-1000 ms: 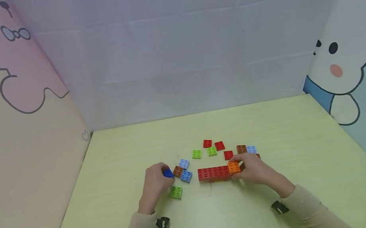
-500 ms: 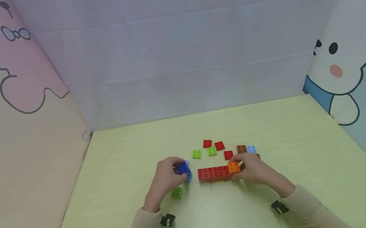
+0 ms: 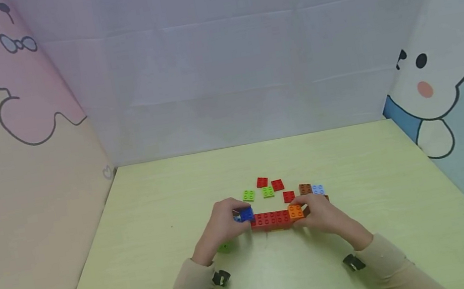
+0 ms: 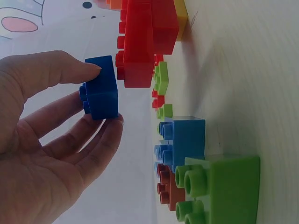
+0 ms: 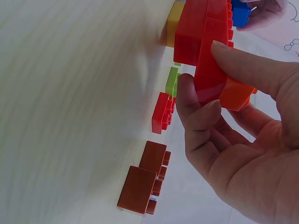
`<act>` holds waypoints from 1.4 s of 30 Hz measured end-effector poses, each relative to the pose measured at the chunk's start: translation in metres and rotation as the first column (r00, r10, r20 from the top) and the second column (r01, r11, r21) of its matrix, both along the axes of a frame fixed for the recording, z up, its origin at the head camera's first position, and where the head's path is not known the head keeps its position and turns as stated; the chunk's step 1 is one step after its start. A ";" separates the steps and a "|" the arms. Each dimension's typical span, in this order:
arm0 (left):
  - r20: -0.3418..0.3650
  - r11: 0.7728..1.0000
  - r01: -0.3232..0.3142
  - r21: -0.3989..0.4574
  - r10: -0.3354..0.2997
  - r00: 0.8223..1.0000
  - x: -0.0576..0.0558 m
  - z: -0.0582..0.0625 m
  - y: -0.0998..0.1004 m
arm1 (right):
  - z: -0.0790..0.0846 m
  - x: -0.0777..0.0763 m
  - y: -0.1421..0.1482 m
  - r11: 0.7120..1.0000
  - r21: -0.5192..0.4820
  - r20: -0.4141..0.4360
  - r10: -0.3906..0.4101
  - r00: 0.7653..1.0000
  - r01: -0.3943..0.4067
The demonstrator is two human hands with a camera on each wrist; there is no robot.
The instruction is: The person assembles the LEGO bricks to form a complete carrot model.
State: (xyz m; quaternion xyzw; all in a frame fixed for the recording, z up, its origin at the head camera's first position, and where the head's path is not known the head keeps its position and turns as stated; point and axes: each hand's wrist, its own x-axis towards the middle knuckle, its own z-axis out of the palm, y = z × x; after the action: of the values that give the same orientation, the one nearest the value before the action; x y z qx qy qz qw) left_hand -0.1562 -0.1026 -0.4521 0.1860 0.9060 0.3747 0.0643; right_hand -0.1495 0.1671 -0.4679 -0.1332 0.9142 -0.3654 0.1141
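Note:
My left hand pinches a dark blue toy building brick between thumb and fingertips. The brick is held close above the left end of a stacked structure of red bricks; in the left wrist view it is apart from the red studs. My right hand grips the structure's right end, thumb and curled fingers on the red brick. An orange brick sits on top at that end. Under the red layers shows a yellow brick, which meets the table; the overhanging red ends are clear of it.
Behind the structure lie red bricks and lime green bricks. Brown bricks and a light blue brick lie near my right hand. Below my left hand are a green brick, a blue brick and a brown brick.
My left hand has carried the dark blue brick rightward, past the loose blue and brown bricks, to the red structure's left end. My right hand has kept its grip and place.

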 end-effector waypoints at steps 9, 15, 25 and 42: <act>-0.006 0.999 0.040 0.001 -0.040 0.999 0.001 -0.001 0.007 | 0.002 0.000 -0.001 1.000 0.007 -0.001 -0.007 1.000 0.007; 0.010 0.998 0.055 0.006 -0.055 0.998 0.004 -0.005 0.011 | 0.002 0.003 -0.001 1.000 -0.013 0.008 -0.010 1.000 0.010; -0.001 0.998 0.058 0.008 -0.058 0.998 0.005 -0.011 0.016 | 0.001 0.003 -0.001 1.000 -0.009 -0.003 -0.006 1.000 0.006; 0.012 0.998 0.045 0.049 -0.046 0.999 0.005 -0.020 0.018 | 0.000 0.002 -0.002 1.000 -0.005 0.009 -0.029 1.000 0.029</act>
State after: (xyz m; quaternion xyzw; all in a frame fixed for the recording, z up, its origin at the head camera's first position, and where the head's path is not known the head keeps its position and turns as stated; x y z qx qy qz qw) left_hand -0.1511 -0.0845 -0.4718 0.2056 0.8916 0.3965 0.0743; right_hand -0.1477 0.1656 -0.4680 -0.1184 0.9146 -0.3700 0.1124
